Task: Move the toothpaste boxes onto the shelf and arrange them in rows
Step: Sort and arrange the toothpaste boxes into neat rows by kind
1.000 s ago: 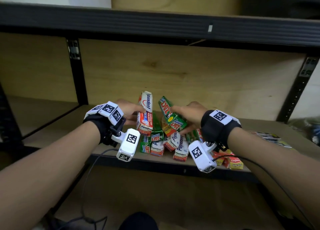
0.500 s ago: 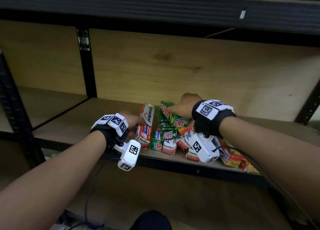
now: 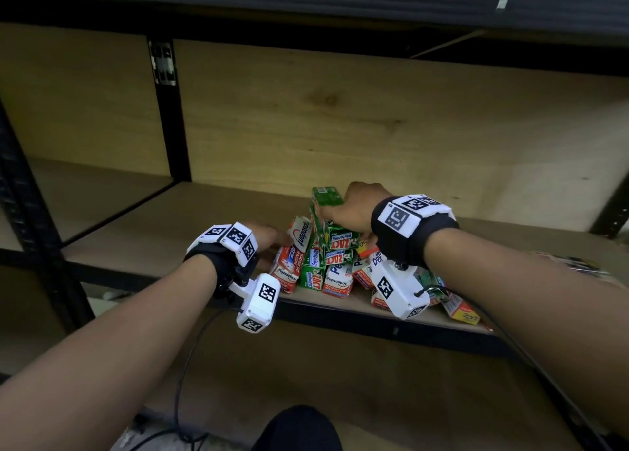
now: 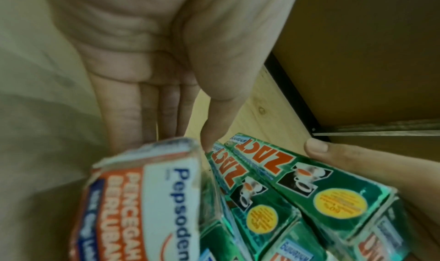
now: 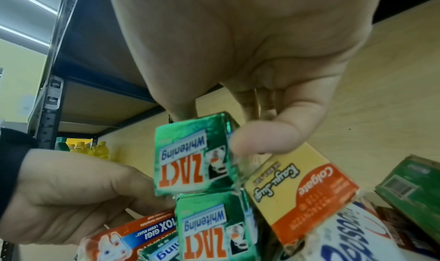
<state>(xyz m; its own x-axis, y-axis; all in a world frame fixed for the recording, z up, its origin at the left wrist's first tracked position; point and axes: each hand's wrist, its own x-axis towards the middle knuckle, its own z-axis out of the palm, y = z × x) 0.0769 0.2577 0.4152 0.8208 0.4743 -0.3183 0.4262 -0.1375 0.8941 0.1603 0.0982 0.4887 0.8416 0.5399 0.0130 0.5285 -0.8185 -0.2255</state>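
Fingers hidden overhead, but wrist views catch right hand [image 5: 238, 48] pinching top Zact box [image 5: 190, 157], left hand [image 4: 133, 48] clasping Pepsodent box [image 4: 147, 199].

The Zact boxes [image 3: 335, 238] are green with orange lettering; the Pepsodent box [image 3: 291, 258] is red, white and blue; the Colgate box [image 5: 297, 189] is yellow and orange; the shelf [image 3: 170, 232] is pale wood, black-framed.
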